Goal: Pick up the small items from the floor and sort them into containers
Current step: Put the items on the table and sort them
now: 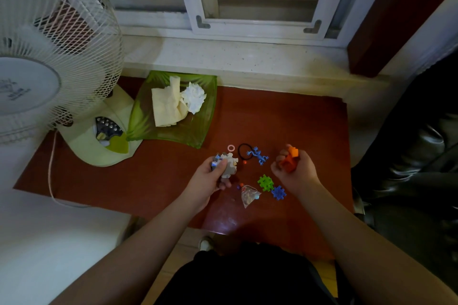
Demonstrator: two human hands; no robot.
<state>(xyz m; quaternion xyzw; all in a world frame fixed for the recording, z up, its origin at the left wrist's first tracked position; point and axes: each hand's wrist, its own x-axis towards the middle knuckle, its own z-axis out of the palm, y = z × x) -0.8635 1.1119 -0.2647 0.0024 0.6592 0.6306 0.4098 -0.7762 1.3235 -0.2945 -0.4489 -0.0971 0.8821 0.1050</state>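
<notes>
A reddish-brown floor mat (pixel 285 116) is seen from above, below a white-framed window. At centre frame, grey and white jigsaw puzzle pieces (pixel 226 164) are gripped in the left hand (pixel 210 181); orange plastic building blocks (pixel 290 159) are clutched in the right hand (pixel 295 171). Between the hands are scattered a blue toy lizard (pixel 257 155), a black hair tie (pixel 244 150), a pink ring (pixel 231 148), a green interlocking block (pixel 265 183), a blue interlocking block (pixel 279 192) and a small clear plastic bag (pixel 249 195). At upper left, a green glass dish (pixel 198 131) holding crumpled tissues is placed beside a white electric fan (pixel 49 69).
</notes>
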